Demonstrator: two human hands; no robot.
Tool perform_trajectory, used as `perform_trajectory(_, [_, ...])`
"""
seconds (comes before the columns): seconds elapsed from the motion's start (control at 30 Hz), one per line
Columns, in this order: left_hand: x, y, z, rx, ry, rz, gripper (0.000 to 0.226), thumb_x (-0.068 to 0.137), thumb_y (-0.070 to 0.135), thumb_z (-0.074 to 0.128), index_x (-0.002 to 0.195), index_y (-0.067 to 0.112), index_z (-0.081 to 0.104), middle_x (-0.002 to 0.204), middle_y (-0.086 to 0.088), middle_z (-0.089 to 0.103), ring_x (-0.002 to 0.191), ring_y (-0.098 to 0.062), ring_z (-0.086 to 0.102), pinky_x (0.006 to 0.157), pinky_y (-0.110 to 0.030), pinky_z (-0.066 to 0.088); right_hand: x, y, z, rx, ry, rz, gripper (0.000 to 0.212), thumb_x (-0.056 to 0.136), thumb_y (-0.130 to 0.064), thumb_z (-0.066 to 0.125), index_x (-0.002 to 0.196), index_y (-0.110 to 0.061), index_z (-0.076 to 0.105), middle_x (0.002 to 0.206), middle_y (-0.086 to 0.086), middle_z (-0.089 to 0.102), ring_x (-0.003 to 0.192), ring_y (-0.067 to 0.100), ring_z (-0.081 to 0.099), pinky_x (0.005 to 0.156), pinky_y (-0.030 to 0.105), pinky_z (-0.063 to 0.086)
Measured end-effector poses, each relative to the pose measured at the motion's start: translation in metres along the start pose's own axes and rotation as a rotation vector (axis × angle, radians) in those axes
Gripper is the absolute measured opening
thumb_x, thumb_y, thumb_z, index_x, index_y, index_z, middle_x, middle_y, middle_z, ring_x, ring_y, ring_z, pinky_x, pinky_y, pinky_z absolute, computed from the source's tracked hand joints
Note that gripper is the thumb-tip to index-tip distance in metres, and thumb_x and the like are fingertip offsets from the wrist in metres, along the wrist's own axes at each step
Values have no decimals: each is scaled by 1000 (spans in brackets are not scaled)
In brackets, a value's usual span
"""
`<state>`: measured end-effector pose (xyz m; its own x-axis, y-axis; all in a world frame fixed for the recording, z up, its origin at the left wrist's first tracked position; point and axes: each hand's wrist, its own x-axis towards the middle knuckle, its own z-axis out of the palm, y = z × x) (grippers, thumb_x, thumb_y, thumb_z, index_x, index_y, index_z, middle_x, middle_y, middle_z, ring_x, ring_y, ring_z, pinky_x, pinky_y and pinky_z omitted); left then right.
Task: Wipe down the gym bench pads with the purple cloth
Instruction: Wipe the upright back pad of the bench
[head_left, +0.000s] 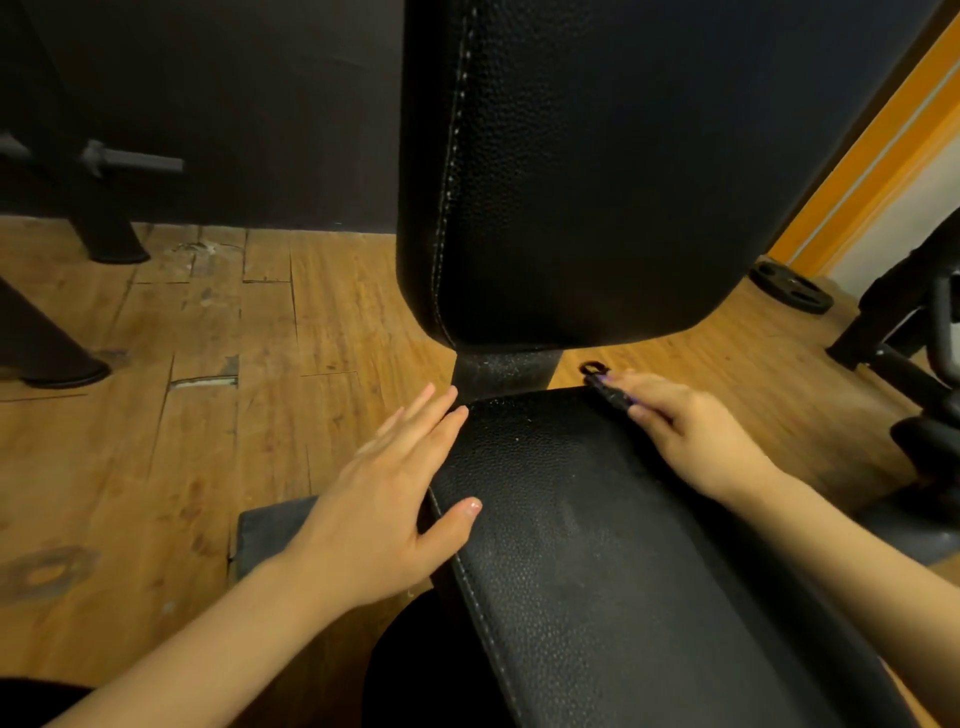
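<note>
At seat pad (597, 545) far right corner: my right hand (691, 431) pinches the bunched purple cloth (615, 395) | left hand (395, 483) flat, fingers straight, on left edge | dust specks remain; back pad (597, 171) likely unwiped.

A wooden floor (218, 364) carries the bench; a weight plate (790, 287) lies on it far right.
</note>
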<state>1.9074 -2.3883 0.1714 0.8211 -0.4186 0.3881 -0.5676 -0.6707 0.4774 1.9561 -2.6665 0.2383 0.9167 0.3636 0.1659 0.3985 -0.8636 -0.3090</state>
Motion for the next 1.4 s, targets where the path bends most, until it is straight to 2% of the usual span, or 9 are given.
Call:
perform_trajectory(0.17, [-3, 2, 1, -40, -27, -84, 80, 78, 67, 20, 141, 33, -15, 150, 21, -19, 137, 11, -20, 105, -3, -12, 11, -42, 34, -93, 79, -152, 41, 78, 2, 53, 118, -4, 62, 120, 10, 63, 117, 27, 55, 104, 21, 29])
perform_trajectory(0.23, [-1, 1, 2, -42, -33, -98, 81, 76, 68, 21, 140, 33, -16, 148, 22, -20, 135, 13, -22, 103, -1, -13, 6, -66, 45, -59, -5, -282, 46, 79, -4, 52, 124, -7, 57, 128, 5, 58, 124, 21, 48, 108, 32, 30])
perform_trajectory(0.43, [-2, -1, -4, -71, -81, -122, 85, 73, 74, 20, 138, 35, -19, 149, 22, -19, 135, 13, -22, 104, -3, -11, 3, -19, 8, -46, -10, -120, 40, 84, 7, 53, 119, -11, 61, 121, -7, 54, 123, 19, 49, 103, 6, 21])
perform_trajectory(0.53, [-3, 1, -7, -77, -96, -185, 95, 67, 79, 21, 140, 35, -20, 147, 25, -21, 134, 13, -24, 104, -6, -9, 7, -30, 12, -125, 39, -78, 42, 81, 12, 56, 117, -7, 62, 122, 4, 61, 121, 24, 53, 102, 16, 27])
perform_trajectory(0.67, [-2, 4, -5, -120, -103, -219, 105, 64, 78, 24, 151, 28, -6, 146, 27, -13, 133, 16, -20, 105, -7, -4, 7, -87, 46, -184, 10, -394, 60, 50, 18, 76, 107, 1, 67, 110, 15, 67, 105, 33, 62, 92, 51, 42])
perform_trajectory(0.87, [-8, 4, -12, -118, -169, -216, 96, 64, 81, 19, 143, 36, -13, 144, 28, -16, 127, 22, -24, 107, -8, -5, -3, -53, 29, -186, 46, -282, 72, 45, 29, 66, 111, -1, 65, 113, 14, 66, 111, 33, 56, 90, 58, 41])
perform_trajectory(1.1, [-8, 6, -12, -83, -160, -195, 99, 73, 77, 27, 151, 26, -5, 143, 27, -12, 124, 23, -25, 96, 3, -12, -21, -84, 41, -261, -25, -431, 59, 66, -4, 70, 124, -11, 58, 128, 2, 58, 123, 16, 48, 100, 44, 30])
perform_trajectory(1.3, [-7, 2, -14, -76, -186, -166, 101, 69, 79, 20, 151, 26, -7, 144, 25, -16, 123, 25, -27, 97, 3, -11, -1, -50, 13, -122, -26, -50, 54, 88, 4, 48, 135, -22, 43, 142, -6, 42, 137, 9, 29, 111, 20, 8])
perform_trajectory(1.4, [-4, 5, -16, -93, -202, -181, 99, 80, 75, 37, 149, 25, -13, 140, 26, -17, 123, 22, -26, 98, 1, -9, 11, -86, 29, -131, -110, -184, 55, 90, 1, 47, 141, -17, 35, 148, -8, 30, 139, 5, 17, 110, 15, 0])
